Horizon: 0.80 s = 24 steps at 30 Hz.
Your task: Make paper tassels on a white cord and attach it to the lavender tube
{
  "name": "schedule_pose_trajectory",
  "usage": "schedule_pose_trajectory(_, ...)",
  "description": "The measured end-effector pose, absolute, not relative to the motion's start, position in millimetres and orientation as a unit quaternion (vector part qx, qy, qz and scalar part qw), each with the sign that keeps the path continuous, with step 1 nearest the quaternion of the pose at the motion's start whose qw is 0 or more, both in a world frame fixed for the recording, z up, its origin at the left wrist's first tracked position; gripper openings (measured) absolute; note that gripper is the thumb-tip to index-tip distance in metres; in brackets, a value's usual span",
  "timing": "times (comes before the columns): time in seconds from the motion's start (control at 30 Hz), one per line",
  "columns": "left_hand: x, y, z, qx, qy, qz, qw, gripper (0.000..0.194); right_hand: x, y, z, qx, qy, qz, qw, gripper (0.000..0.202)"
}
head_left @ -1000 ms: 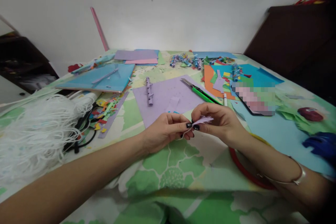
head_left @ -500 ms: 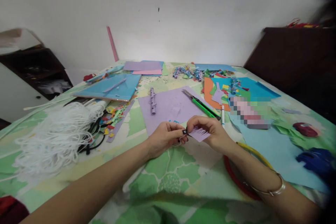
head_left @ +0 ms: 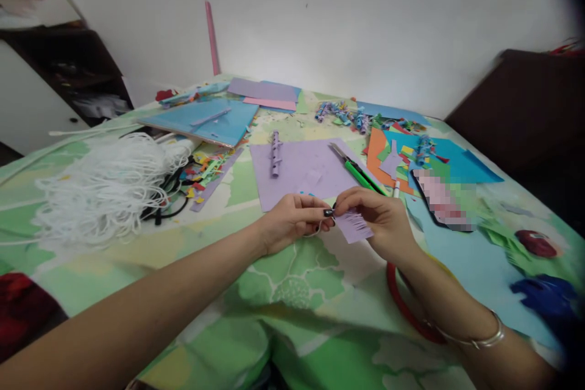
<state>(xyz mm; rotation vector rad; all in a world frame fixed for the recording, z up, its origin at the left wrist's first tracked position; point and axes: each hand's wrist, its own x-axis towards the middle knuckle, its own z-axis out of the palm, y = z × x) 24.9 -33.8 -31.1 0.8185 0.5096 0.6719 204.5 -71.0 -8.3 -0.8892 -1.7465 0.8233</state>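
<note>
My left hand (head_left: 299, 219) is closed in a pinch, its thumb and fingers meeting those of my right hand. A thin white cord (head_left: 313, 233) curls out under the left fingers. My right hand (head_left: 381, 214) pinches a small purple paper piece (head_left: 354, 228), cut into a fringe along one side, which hangs below the fingertips. Exactly what lies between the touching fingertips is hidden. Just beyond the hands lies a purple sheet (head_left: 292, 164), bearing a rolled purple paper tube (head_left: 275, 155) and part of a green utility knife (head_left: 359, 172).
A heap of white cord (head_left: 100, 195) lies at left beside paper scraps (head_left: 205, 173) and a blue pad (head_left: 205, 122). On the right are a phone (head_left: 441, 201), a capped marker (head_left: 397, 189), coloured sheets and a red-yellow ring (head_left: 406, 308) under my right forearm.
The view has tilted and shifted, so the table appears higher and turned slightly. Both hands keep their pinch; the fringed purple paper now hangs more downward and shows more of its face.
</note>
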Motion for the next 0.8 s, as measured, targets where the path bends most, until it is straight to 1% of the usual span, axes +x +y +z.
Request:
schedule_pose_trajectory(0.13,28.7,-29.4,-22.8,0.444,0.246,0.333,0.794,0.025,202.1,-68.2,-7.9,-0.368,-0.713,0.299,0.517,0.009)
schedule_pose_trajectory(0.2,30.3,-25.3,-14.5,0.488,0.271,0.358,0.748,0.025,200.5,-65.1,-4.7,-0.377,-0.704,0.276,0.535,0.013)
schedule_pose_trajectory(0.27,31.3,-21.5,-4.4,0.535,0.315,0.420,0.661,0.022,199.0,-61.6,0.9,-0.389,-0.691,0.245,0.559,0.017)
schedule_pose_trajectory(0.33,31.7,-19.0,5.7,0.581,0.350,0.488,0.550,0.019,197.7,-58.3,7.6,-0.410,-0.679,0.196,0.576,0.022)
schedule_pose_trajectory(0.4,31.8,-18.1,14.1,0.628,0.357,0.504,0.474,0.023,196.0,-55.5,13.8,-0.437,-0.678,0.131,0.576,0.027)
schedule_pose_trajectory(0.43,31.8,-17.9,17.1,0.645,0.354,0.496,0.461,0.026,194.9,-54.4,16.0,-0.446,-0.682,0.095,0.571,0.029)
schedule_pose_trajectory(0.5,32.4,-17.3,20.4,0.663,0.337,0.469,0.476,0.028,191.9,-52.8,18.1,-0.450,-0.696,0.027,0.558,0.030)
schedule_pose_trajectory(0.63,35.2,-14.4,17.1,0.627,0.287,0.422,0.588,0.030,185.6,-51.8,12.5,-0.444,-0.719,-0.084,0.529,0.037)
schedule_pose_trajectory(0.7,36.6,-13.2,12.8,0.595,0.275,0.407,0.636,0.031,183.9,-51.9,7.1,-0.443,-0.724,-0.114,0.516,0.042)
schedule_pose_trajectory(0.8,38.0,-12.9,6.8,0.551,0.272,0.406,0.676,0.023,184.4,-51.8,-0.6,-0.430,-0.740,-0.136,0.500,0.046)
